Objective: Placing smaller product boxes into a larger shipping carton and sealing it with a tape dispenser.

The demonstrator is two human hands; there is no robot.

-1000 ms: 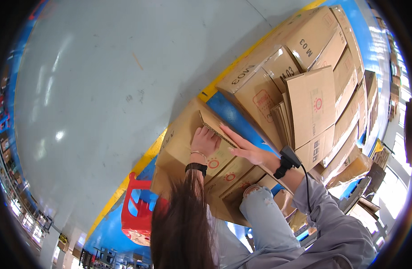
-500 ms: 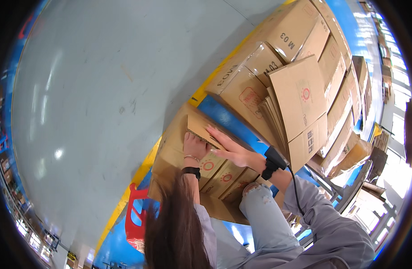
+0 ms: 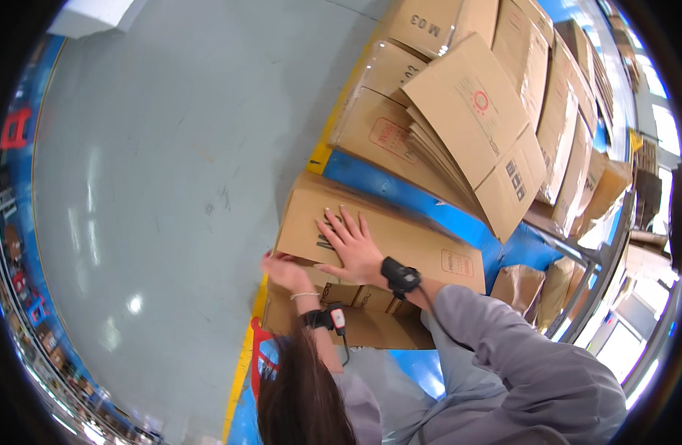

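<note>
A large brown cardboard carton stands in front of me, with a long flap (image 3: 408, 241) folded over its far part. My right hand (image 3: 353, 252) lies flat on the flap, fingers spread. At the flap's near left corner, my left hand (image 3: 287, 273) has its fingers bent around the edge; they are slightly blurred. Below the flap, several smaller brown boxes (image 3: 372, 298) stand in a row inside the carton. The carton's near side (image 3: 389, 326) remains unfolded, so the inside shows there.
Folded flat cartons (image 3: 467, 111) lean on a stack of taped cartons (image 3: 371, 126) beyond. A red plastic stool (image 3: 259, 356) is partly hidden at the lower left. Yellow tape (image 3: 320, 157) edges the blue floor. A metal frame (image 3: 578, 271) stands at right.
The flap has come down from upright to lie over the small boxes. My right hand has flattened on it, and my left hand has shifted left and nearer, to its corner.
</note>
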